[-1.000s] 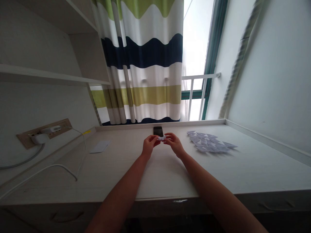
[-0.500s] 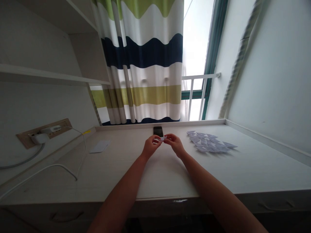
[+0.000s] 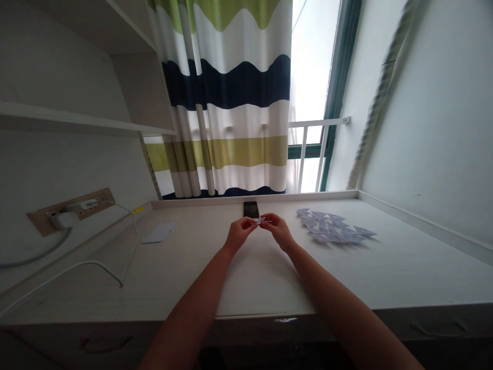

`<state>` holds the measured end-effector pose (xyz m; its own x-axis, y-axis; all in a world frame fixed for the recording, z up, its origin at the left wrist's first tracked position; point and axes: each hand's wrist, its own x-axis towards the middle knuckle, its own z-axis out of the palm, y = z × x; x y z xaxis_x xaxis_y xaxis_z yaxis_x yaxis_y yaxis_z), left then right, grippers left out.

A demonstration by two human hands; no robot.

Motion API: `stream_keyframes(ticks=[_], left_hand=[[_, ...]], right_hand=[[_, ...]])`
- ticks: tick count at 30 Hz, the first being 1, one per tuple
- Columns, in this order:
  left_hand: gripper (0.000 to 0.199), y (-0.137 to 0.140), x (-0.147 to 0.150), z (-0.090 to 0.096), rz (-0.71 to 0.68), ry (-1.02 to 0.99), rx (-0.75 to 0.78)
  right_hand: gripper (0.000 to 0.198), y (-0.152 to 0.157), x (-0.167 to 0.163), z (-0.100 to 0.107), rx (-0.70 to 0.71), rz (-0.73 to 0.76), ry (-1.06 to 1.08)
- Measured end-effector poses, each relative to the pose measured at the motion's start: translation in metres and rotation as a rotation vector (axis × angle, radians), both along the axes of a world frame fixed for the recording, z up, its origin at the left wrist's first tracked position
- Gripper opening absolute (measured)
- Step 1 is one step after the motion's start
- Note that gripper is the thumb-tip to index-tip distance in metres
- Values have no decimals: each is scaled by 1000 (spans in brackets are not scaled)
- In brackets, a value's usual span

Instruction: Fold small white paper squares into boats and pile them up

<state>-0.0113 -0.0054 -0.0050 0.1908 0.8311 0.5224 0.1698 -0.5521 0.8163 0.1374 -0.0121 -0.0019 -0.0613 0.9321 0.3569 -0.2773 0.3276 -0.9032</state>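
Between my two hands is a small piece of folded white paper (image 3: 259, 221), held over the middle of the desk. My left hand (image 3: 239, 232) pinches its left side with thumb and fingers. The right side is gripped by my right hand (image 3: 278, 229), fingers bent and thumb underneath. My fingers cover much of the paper, so its exact folded shape is hard to make out. Just beyond my hands a black phone (image 3: 251, 209) lies on the desk. To the right sits a cluster of several folded white paper pieces (image 3: 331, 227) with pointed ends.
A small stack of white paper (image 3: 158, 233) lies on the left of the white desk (image 3: 192, 267). White cables (image 3: 133, 241) run from a wall socket (image 3: 71, 210) across the desk's left side. A raised rim (image 3: 423, 226) borders the desk; a striped curtain (image 3: 231, 123) hangs behind.
The fingers of my left hand have closed in more on the folded paper. Both hands stay in nearly the same place, and the other things have not moved.
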Motion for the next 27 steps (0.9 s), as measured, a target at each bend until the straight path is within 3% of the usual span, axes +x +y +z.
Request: stream_keyframes(ticks=[14, 27], left_hand=[[19, -6, 1, 4, 35, 7, 90], [15, -8, 1, 5, 82, 117, 185]], right_hand=[[22, -4, 0, 3, -41, 12, 22], [18, -6, -1, 6, 42, 13, -60]])
